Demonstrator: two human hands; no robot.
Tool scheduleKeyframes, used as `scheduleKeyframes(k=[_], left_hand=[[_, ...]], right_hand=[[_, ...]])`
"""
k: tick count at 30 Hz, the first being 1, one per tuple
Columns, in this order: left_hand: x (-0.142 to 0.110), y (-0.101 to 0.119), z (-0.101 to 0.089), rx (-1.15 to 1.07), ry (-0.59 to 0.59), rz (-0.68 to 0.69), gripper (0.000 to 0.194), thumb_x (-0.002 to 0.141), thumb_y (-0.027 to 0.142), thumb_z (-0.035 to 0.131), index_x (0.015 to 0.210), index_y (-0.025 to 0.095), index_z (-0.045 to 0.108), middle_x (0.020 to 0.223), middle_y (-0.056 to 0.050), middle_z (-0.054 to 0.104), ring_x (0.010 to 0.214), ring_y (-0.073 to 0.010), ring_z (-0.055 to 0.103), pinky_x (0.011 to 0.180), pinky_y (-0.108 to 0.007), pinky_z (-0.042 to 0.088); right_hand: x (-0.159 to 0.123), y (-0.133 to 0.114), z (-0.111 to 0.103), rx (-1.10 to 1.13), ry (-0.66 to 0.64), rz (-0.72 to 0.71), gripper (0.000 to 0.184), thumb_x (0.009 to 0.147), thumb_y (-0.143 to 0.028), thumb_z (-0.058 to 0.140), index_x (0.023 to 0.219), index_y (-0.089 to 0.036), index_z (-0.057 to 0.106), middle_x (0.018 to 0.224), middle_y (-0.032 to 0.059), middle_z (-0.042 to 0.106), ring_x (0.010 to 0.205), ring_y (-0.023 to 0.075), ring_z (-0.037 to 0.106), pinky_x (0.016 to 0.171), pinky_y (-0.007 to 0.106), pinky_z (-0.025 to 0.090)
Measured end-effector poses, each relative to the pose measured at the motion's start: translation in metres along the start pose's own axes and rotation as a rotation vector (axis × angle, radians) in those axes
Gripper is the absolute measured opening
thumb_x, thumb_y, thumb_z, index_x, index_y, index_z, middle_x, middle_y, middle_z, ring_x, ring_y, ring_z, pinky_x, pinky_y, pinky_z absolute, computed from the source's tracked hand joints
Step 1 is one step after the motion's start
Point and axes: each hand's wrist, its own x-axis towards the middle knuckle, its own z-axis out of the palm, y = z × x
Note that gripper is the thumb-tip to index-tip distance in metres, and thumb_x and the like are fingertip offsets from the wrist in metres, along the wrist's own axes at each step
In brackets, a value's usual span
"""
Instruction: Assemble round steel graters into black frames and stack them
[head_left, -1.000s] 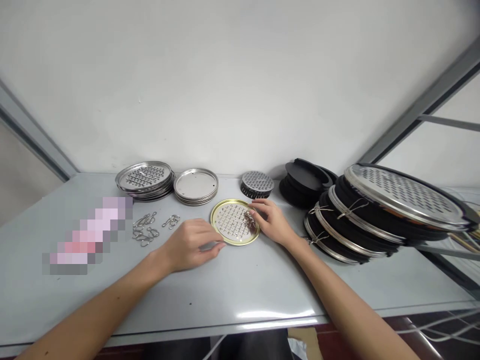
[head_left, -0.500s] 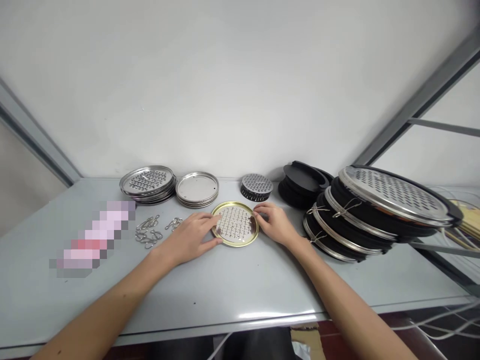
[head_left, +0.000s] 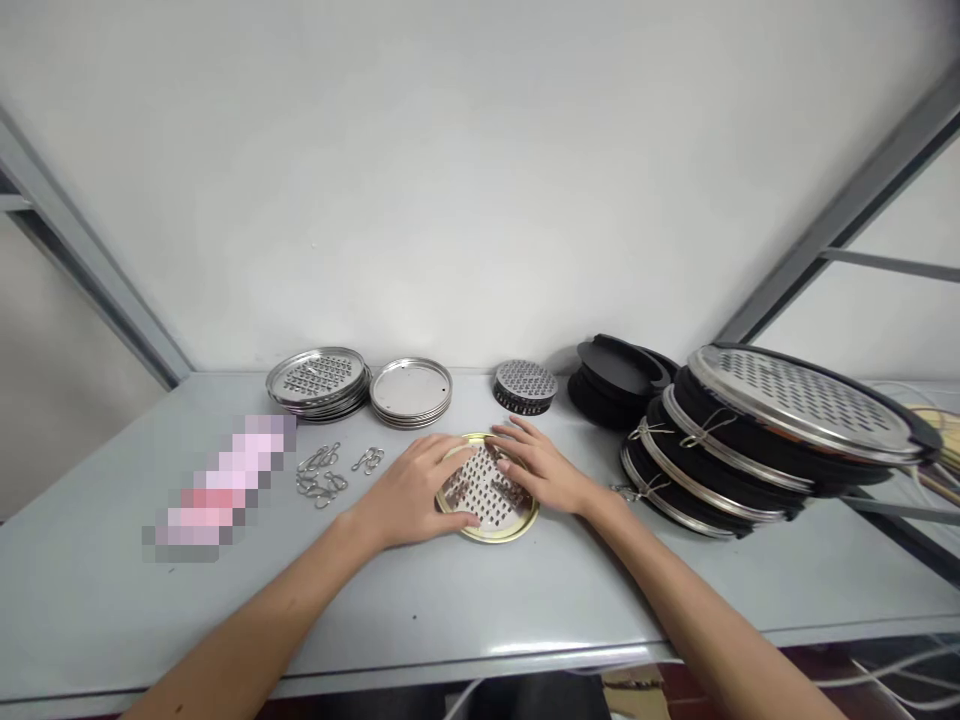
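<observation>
A round perforated metal grater disc lies flat in a gold-coloured ring on the grey table. My left hand rests on its left side, fingers over the far left rim and thumb stretched across the near left part. Over the far right side lies my right hand, its fingers spread and its thumb reaching onto the perforated face. Both hands touch the piece from above without wrapping round it. My fingers hide parts of the rim on both sides.
Behind stand a stack of rimmed grater discs, plain metal discs, perforated discs and black round parts. Several wire clips lie left. Tied black-and-metal assemblies tower at right. A blurred pink object lies far left.
My right hand has moved from pinching the right rim to lying spread over the disc. My left thumb reaches farther onto it. The camera view has shifted slightly.
</observation>
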Motion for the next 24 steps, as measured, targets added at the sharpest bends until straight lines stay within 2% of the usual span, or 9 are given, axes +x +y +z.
scheduleKeyframes(k=[2, 5, 10, 15, 24], left_hand=[[0.0, -0.006, 0.0, -0.032, -0.056, -0.05, 0.088, 0.071, 0.061, 0.068, 0.141, 0.018, 0.036, 0.141, -0.013, 0.045, 0.13, -0.0319, 0.039, 0.108, -0.048, 0.033], [0.0, -0.012, 0.003, -0.095, -0.128, -0.103, 0.098, 0.067, 0.067, 0.066, 0.144, 0.018, 0.031, 0.145, -0.012, 0.04, 0.134, -0.0334, 0.033, 0.11, -0.048, 0.03], [0.002, -0.014, 0.007, -0.14, -0.168, -0.158, 0.101, 0.066, 0.068, 0.067, 0.145, 0.021, 0.028, 0.146, -0.011, 0.038, 0.136, -0.0347, 0.029, 0.111, -0.048, 0.028], [0.002, -0.013, 0.005, -0.127, -0.217, -0.15, 0.112, 0.059, 0.069, 0.071, 0.147, 0.02, 0.023, 0.149, -0.011, 0.034, 0.138, -0.035, 0.026, 0.113, -0.047, 0.026], [0.001, -0.017, 0.008, -0.068, -0.219, -0.164, 0.112, 0.058, 0.071, 0.07, 0.147, 0.02, 0.025, 0.149, -0.009, 0.036, 0.139, -0.0356, 0.023, 0.112, -0.047, 0.026]], right_hand=[[0.001, -0.004, 0.006, -0.009, 0.02, 0.029, 0.05, 0.093, -0.045, 0.043, 0.133, -0.016, 0.049, 0.138, 0.0143, 0.049, 0.136, 0.0288, 0.032, 0.113, 0.052, 0.026], [0.003, -0.008, 0.012, -0.01, 0.067, 0.063, 0.049, 0.092, -0.046, 0.044, 0.13, -0.015, 0.05, 0.135, 0.0137, 0.05, 0.135, 0.0297, 0.033, 0.112, 0.051, 0.028], [0.004, -0.008, 0.015, 0.005, 0.125, 0.088, 0.042, 0.093, -0.043, 0.043, 0.122, -0.015, 0.056, 0.128, 0.0139, 0.054, 0.128, 0.0281, 0.04, 0.111, 0.049, 0.031], [0.004, -0.007, 0.014, 0.033, 0.122, 0.071, 0.042, 0.093, -0.043, 0.045, 0.121, -0.015, 0.056, 0.128, 0.0145, 0.054, 0.125, 0.0277, 0.043, 0.108, 0.048, 0.035], [0.002, -0.007, 0.013, 0.013, 0.055, 0.026, 0.057, 0.087, -0.053, 0.051, 0.126, -0.011, 0.05, 0.136, 0.0174, 0.047, 0.133, 0.0325, 0.033, 0.11, 0.05, 0.031]])
